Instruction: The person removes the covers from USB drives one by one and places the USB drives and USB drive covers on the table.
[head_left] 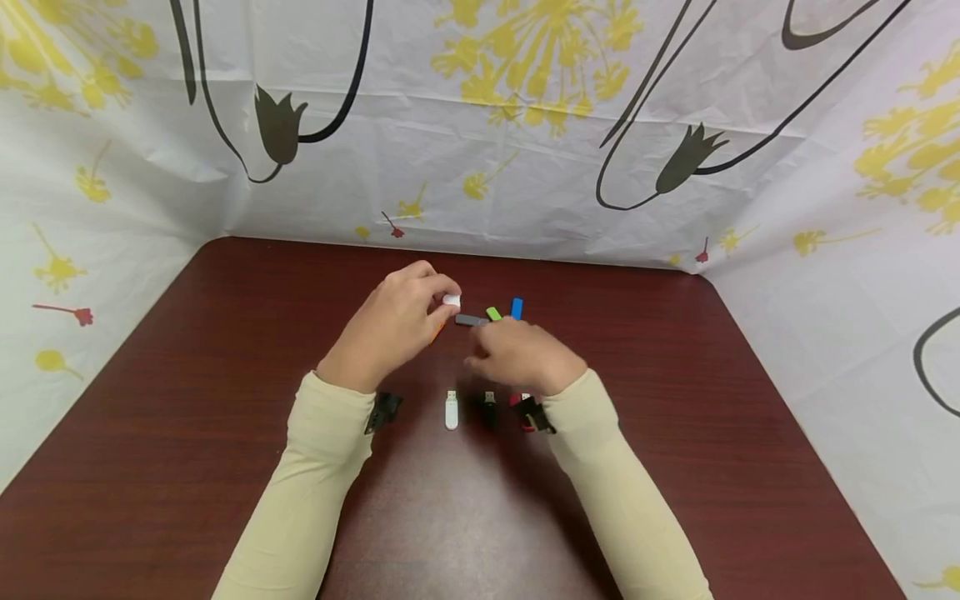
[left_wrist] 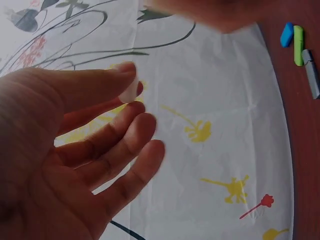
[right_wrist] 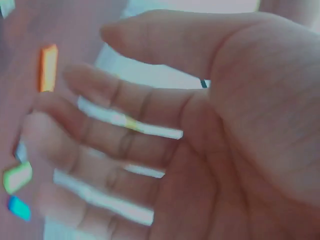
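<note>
My left hand [head_left: 393,321] pinches a small white piece [head_left: 452,300] between thumb and index finger, above the far middle of the table. In the left wrist view the white piece [left_wrist: 130,92] is partly covered by the fingertips, and the other fingers are loosely bent. My right hand [head_left: 517,350], blurred, hovers to the right of it. Its fingers are relaxed and hold nothing in the right wrist view. Just beyond it lie a grey stick [head_left: 470,320], a green stick [head_left: 492,313] and a blue stick [head_left: 517,308]. An orange stick [head_left: 438,331] lies beneath the left hand.
Nearer on the brown table [head_left: 420,517], a white USB stick [head_left: 452,412], a black USB stick [head_left: 490,410] and a partly hidden red USB stick [head_left: 528,427] form a row, plugs pointing away. A patterned white sheet [head_left: 487,200] hangs behind and beside the table.
</note>
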